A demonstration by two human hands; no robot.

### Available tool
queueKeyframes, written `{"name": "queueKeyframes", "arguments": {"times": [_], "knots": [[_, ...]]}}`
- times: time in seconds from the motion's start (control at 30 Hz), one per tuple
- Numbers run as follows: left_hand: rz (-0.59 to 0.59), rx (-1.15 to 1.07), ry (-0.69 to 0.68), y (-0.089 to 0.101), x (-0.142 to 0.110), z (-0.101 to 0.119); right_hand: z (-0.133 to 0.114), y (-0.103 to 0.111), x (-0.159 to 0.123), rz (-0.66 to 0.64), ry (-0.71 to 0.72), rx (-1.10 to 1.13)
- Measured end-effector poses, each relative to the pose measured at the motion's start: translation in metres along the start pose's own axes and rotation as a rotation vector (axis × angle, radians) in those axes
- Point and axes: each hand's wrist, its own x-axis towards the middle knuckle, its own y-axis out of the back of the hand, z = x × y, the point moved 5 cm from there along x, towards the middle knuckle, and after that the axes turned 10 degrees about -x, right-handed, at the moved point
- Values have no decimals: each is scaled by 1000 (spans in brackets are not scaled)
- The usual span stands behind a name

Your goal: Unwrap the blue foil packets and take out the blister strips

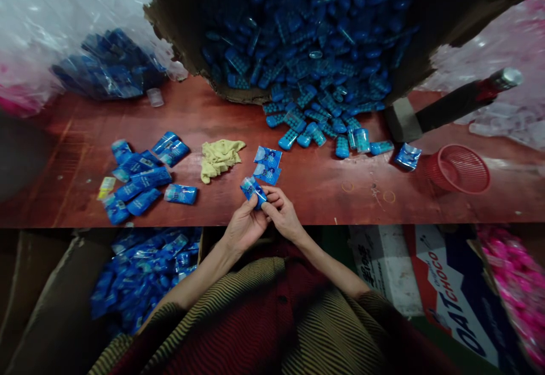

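Both hands meet over the front edge of the reddish table. Between them is a small blue plastic container with a printed blue label around it. My left hand grips it from the left, thumb on top. The fingers of my right hand pinch its right end. Just beyond lie flat blue printed labels. A crumpled yellow cloth is to their left. Further left, several labelled blue containers are heaped, with one labelled container apart from them.
Unlabelled blue containers spill from a big torn cardboard box. At right are a red plastic basket, a blue packet and a dark-handled tool. Below the table sit many labelled containers and an OAT CHOCO carton.
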Motion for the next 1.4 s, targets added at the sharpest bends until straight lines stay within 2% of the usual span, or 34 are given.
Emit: {"name": "queueKeyframes", "arguments": {"times": [0.1, 0.17, 0.27, 0.33, 0.43, 0.53, 0.57, 0.63, 0.7, 0.77, 0.83, 0.93, 1.0, 1.07, 1.17, 1.27, 1.4], "knots": [[18, -16, -63, 0, -5, 21, 4, -10, 1, -156, -11, -29], [-1, -45, -190, 0, -10, 53, 5, -14, 3, -236, 6, -140], [1, -97, -481, 5, -23, 115, -6, -14, 18, -212, 45, -387], [59, -45, -598, 12, -31, 143, -22, -17, 36, -184, 109, -577], [171, 307, -809, 20, -40, 156, -45, -33, 74, -173, 208, -865], [279, 1005, -1178, 18, -45, 148, -53, -59, 112, -162, 270, -1088], [312, 1260, -1238, 19, -41, 142, -51, -68, 122, -160, 274, -1142], [388, 1650, -1233, 26, -25, 135, -44, -86, 138, -165, 273, -1210], [478, 1882, -1174, 35, -10, 138, -37, -99, 144, -179, 279, -1239], [541, 1994, -1146, 40, 0, 145, -34, -106, 143, -201, 283, -1238], [568, 2006, -1147, 39, 4, 150, -37, -105, 135, -233, 285, -1209], [574, 1940, -1199, 32, 0, 147, -47, -84, 115, -249, 305, -1146], [559, 1904, -1273, 25, -4, 137, -53, -55, 103, -198, 292, -1151], [522, 1907, -1316, 19, -4, 123, -51, -20, 93, -116, 211, -1195], [422, 2008, -1231, 12, 10, 104, -38, 23, 80, -28, 64, -1290], [384, 2090, -1119, 8, 26, 98, -21, 34, 64, -35, 77, -1419], [426, 2099, -1104, 3, 30, 100, -5, 25, 48, -122, 214, -1495]]}}
